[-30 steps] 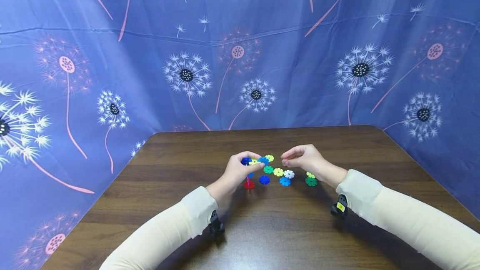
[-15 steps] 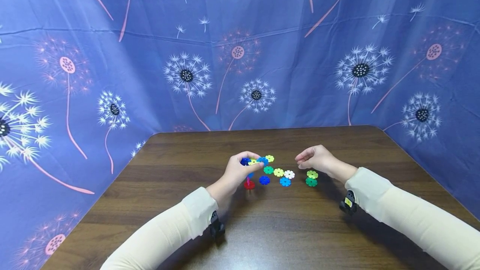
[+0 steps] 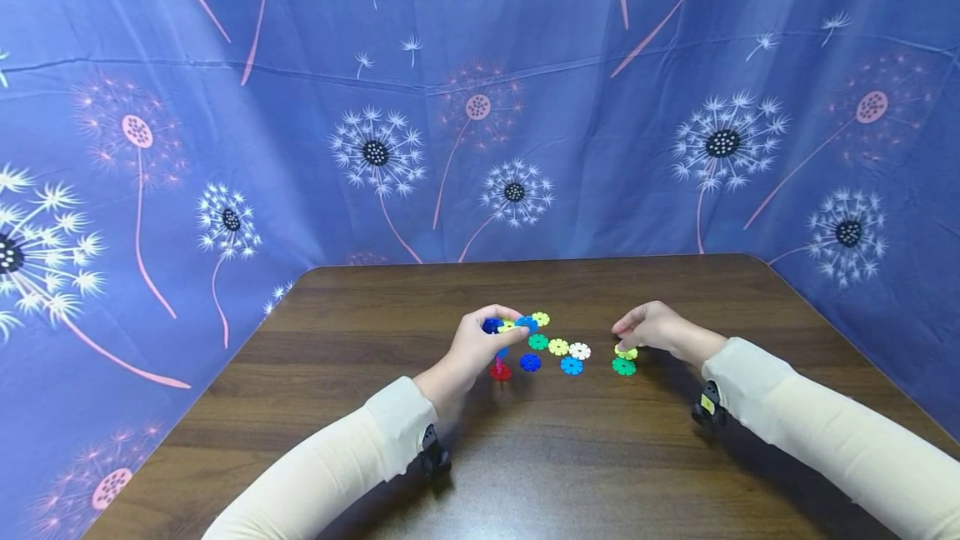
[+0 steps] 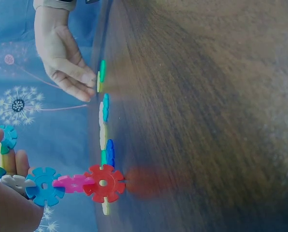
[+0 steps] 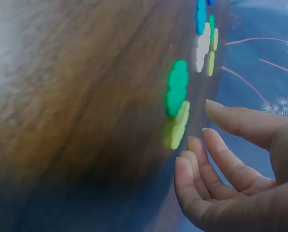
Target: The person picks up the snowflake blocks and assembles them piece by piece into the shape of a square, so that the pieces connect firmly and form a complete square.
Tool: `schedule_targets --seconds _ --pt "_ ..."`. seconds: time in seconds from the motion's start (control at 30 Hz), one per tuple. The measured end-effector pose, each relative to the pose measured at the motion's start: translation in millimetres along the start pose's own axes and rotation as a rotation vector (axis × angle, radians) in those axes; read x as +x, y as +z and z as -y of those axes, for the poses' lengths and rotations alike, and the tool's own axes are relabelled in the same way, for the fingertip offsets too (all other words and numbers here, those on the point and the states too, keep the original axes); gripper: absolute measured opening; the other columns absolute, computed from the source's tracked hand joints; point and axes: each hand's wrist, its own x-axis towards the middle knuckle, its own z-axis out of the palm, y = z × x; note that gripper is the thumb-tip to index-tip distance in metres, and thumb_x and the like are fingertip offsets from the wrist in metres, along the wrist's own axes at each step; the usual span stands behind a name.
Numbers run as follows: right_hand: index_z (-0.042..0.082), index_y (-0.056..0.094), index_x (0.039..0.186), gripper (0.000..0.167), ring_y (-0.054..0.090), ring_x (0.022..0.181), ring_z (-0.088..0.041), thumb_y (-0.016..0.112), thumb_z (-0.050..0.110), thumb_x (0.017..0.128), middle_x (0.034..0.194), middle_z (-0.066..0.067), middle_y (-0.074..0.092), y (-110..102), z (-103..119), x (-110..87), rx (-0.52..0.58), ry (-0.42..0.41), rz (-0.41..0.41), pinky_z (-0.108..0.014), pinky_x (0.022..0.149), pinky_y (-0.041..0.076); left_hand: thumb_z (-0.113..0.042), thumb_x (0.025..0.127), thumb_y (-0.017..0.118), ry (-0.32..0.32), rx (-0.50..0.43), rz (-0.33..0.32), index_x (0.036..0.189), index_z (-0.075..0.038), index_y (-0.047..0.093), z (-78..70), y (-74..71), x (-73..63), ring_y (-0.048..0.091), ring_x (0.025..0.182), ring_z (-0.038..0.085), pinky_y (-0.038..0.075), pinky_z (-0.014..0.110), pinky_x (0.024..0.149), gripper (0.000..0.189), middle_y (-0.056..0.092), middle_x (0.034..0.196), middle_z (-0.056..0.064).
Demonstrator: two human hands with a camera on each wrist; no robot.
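I see the yellow disc (image 3: 630,353) flat on the counter (image 3: 562,457), just beyond the rightmost green disc (image 3: 623,367); being round, it has no long axis to favour. My right hand (image 3: 663,330) is nearer, above the green disc's far side, fingers (image 5: 233,162) loosely parted and empty. Well left of that disc, my left hand (image 3: 474,346) pinches linked discs (image 4: 74,183).

A blue dandelion-print cloth (image 3: 600,140) hangs behind a brown wooden table (image 3: 555,465).
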Motion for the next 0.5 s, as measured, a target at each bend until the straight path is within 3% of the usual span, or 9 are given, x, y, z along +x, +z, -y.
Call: schedule_targets --seconds 0.23,0.43,0.5 --pt "-0.007 0.067 0.109 0.041 0.06 0.092 -0.023 0.081 -0.001 0.071 0.102 -0.017 0.066 1 -7 -0.9 -0.034 -0.002 -0.007 -0.039 0.083 0.05 -0.025 0.082 0.078 -0.009 0.012 -0.004 0.101 -0.011 0.071 0.2 0.1 -0.1 0.049 0.074 0.011 0.042 0.027 0.063 0.024 0.064 0.092 -0.002" --pt "-0.004 0.068 0.103 0.035 0.056 0.088 -0.021 0.081 -0.001 0.071 0.094 -0.011 0.064 4 -11 0.8 -0.049 0.008 -0.026 -0.036 0.08 0.048 -0.022 0.084 0.077 -0.013 0.011 -0.006 0.102 -0.009 0.071 -1.2 0.9 -0.4 0.045 0.069 0.011 0.038 0.026 0.057 0.023 0.062 0.084 -0.005" --pt "-0.004 0.069 0.102 0.034 0.055 0.085 -0.02 0.081 -0.001 0.071 0.091 -0.009 0.062 5 -12 1.1 -0.042 0.015 -0.029 -0.034 0.077 0.048 -0.019 0.085 0.076 -0.01 0.009 -0.006 0.103 -0.007 0.07 -9.6 1.5 -7.0 0.043 0.067 0.011 0.036 0.025 0.055 0.023 0.06 0.082 -0.006"
